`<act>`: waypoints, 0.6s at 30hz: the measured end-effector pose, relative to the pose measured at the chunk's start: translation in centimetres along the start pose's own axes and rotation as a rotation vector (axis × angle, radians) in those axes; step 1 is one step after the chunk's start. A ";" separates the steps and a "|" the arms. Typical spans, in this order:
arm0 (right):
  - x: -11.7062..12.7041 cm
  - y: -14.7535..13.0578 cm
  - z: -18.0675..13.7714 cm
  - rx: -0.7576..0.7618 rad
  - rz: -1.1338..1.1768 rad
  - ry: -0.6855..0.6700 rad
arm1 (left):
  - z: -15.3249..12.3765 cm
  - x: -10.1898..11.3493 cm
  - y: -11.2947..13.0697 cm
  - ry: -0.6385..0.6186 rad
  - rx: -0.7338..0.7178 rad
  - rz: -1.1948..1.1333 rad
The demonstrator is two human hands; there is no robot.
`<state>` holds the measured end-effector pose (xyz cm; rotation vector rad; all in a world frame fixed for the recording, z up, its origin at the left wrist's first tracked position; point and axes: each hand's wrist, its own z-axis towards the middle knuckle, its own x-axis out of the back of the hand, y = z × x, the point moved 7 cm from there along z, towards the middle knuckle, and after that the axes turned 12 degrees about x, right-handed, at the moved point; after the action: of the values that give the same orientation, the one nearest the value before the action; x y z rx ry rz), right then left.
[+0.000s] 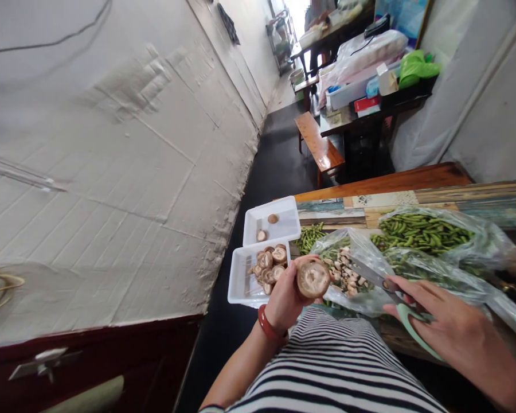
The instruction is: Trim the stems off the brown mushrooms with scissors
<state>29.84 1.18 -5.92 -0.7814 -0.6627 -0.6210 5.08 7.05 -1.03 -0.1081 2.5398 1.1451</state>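
Note:
My left hand (286, 301) is closed around a shiitake mushroom (313, 279), its pale underside turned up with a round stem mark in the middle. In my right hand (445, 321) is a pair of scissors (406, 318) with light green handles, the blades pointing left over a clear plastic bag (380, 261). Cut mushroom stems (346, 272) lie in that bag. Left of my left hand, a white plastic tray (236, 289) holds several shiitake mushrooms (266, 261). Another white tray (251, 221) behind it has two mushrooms in it.
Green bean pods (430, 230) fill a plastic bag at the table's right, with more pods (310, 238) beside the trays. A white wall (155, 160) runs along the left. Farther off stand a wooden bench (318, 140) and a table loaded with boxes and bags. A person is at the far end.

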 end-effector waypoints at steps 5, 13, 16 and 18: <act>1.7 -1.1 1.7 0.134 0.017 -0.025 | 0.0 0.5 -0.1 0.004 0.030 0.034; 2.4 -1.6 4.3 0.359 -0.112 -0.206 | -0.8 0.7 0.9 -0.088 -0.059 0.175; 3.0 -2.0 5.1 0.412 -0.197 -0.219 | -0.8 0.8 1.1 -0.120 -0.105 0.252; 3.4 -2.3 5.8 0.423 -0.225 -0.219 | -0.7 0.9 1.1 -0.139 -0.112 0.289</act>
<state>28.64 3.62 0.66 -0.3836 -1.0532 -0.5753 3.82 7.32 -0.07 0.3101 2.4212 1.3496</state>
